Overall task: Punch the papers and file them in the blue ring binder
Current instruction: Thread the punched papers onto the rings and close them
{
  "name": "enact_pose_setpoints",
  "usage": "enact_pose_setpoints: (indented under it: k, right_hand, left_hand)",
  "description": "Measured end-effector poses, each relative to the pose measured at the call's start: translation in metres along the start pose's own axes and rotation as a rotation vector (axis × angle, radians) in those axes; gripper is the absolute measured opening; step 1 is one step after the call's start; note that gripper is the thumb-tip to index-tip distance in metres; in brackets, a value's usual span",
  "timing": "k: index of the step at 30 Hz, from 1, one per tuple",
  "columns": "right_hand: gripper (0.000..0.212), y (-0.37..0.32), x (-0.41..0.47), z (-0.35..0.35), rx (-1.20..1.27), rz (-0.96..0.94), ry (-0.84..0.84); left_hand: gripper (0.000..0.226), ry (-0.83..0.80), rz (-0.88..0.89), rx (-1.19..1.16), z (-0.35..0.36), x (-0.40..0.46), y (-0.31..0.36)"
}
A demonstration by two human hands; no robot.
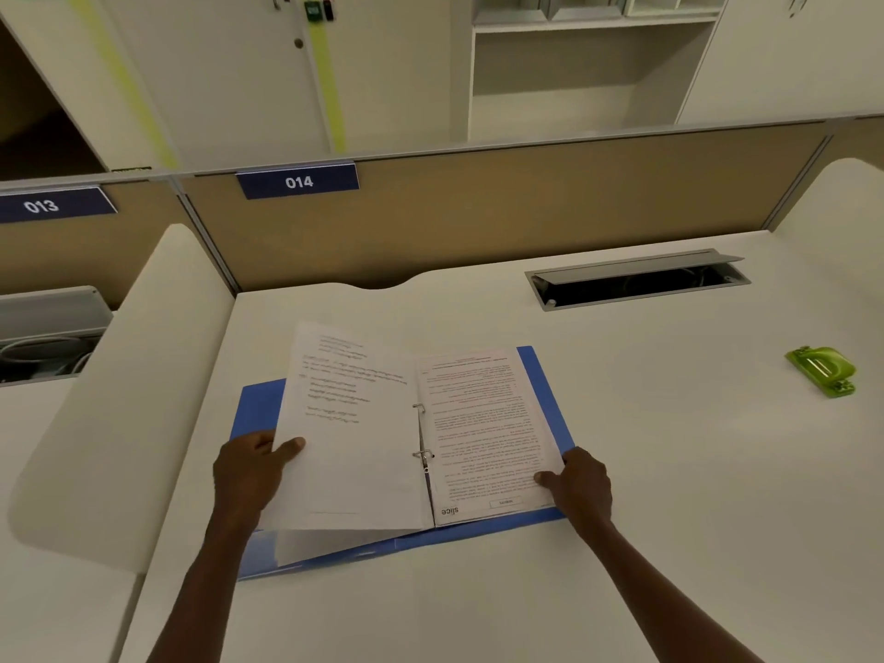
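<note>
Blue ring binder (545,399) lies open on white counter (669,471), spine running away from the person. Printed white papers (483,423) sit on its rings. Left hand (248,471) pinches lifted left sheets; right hand (581,480) grips right pages' near corner. Green hole punch (823,370) far right.

White desk (622,471) across the near and middle ground, far edge scalloped, with a rounded white side panel (119,399) rising at left. Far right in the desktop, an open cable hatch (641,282) with a grey metal flap tilted up. Behind the desk, a tan partition screen (526,208) topped by a grey rail, carrying blue number plates reading 014 (297,181) and, further left, 013 (42,205). At far left, a neighbouring desk's grey cable tray (48,323) holding cords. Beyond the screen, pale cabinet doors (215,74) with yellow-green stripes, and open white shelving (583,74) to the right. Dim, warm, even light.
</note>
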State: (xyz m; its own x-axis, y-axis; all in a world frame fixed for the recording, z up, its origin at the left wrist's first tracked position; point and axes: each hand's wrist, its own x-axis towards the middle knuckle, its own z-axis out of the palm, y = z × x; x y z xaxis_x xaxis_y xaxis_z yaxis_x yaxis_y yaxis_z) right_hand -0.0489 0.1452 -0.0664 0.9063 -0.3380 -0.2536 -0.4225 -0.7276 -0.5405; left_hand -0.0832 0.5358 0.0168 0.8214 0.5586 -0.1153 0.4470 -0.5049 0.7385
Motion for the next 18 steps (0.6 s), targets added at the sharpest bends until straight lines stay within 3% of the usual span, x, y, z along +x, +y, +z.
enact_pose_setpoints:
  k: [4, 7, 9, 13, 18]
  right_hand:
    - [0.024, -0.004, -0.004, 0.004, -0.01, 0.007, 0.063]
    - [0.014, -0.007, -0.008, 0.001, -0.043, -0.03, 0.12]
    - [0.011, -0.012, -0.011, -0.003, -0.056, -0.049, 0.155]
    - [0.015, -0.032, -0.023, -0.012, -0.038, -0.082, 0.218]
    - [0.012, -0.069, -0.054, -0.016, -0.121, -0.307, 0.299]
  left_hand:
    - [0.015, 0.027, -0.123, 0.049, 0.0, -0.003, -0.028]
    - [0.043, 0.028, -0.202, 0.203, 0.009, -0.011, -0.034]
    - [0.052, 0.038, -0.141, 0.261, 0.018, -0.016, -0.026]
    - [0.039, -0.005, -0.031, 0.069, 0.045, -0.028, 0.014]
    - [0.027, -0.282, -0.008, -0.256, 0.087, -0.05, 0.085]
